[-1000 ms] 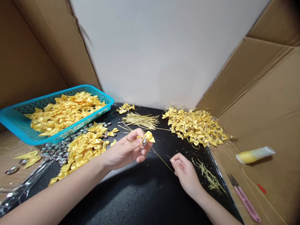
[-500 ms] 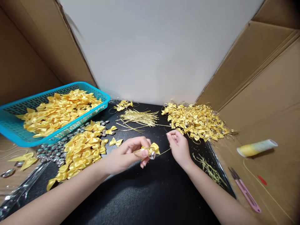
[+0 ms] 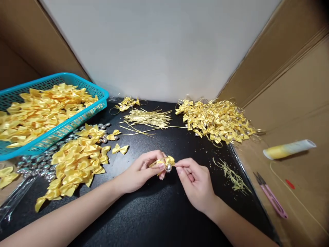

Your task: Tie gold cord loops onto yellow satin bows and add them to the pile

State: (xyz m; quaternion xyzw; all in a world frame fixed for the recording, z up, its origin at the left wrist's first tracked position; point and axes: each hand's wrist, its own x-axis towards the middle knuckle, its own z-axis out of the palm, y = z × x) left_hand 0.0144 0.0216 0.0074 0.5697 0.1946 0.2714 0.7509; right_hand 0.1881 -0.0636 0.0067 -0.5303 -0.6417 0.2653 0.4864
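- Left hand (image 3: pixel 140 171): fingers curled, thumb and fingertips pinching a yellow satin bow (image 3: pixel 166 161) with a small silver bell (image 3: pixel 168 168) at its centre, held just above the black mat (image 3: pixel 159 212).
- Right hand (image 3: pixel 194 180): fingers bent, thumb and forefinger closed at the bow's right side; whether they grip a thread cannot be told.
- Loose yellow bows (image 3: pixel 77 161): heap on the mat, left of the hands, beside scattered silver bells (image 3: pixel 38 164).
- Turquoise basket (image 3: pixel 77 118): far left, filled with bows.
- Gold cords (image 3: pixel 147 118): bundle at the mat's rear centre.
- Finished bows (image 3: pixel 216 120): pile at rear right.
- Pink thread snips (image 3: pixel 271 200): on cardboard, right of the mat, near a yellow thread spool (image 3: pixel 289 149).
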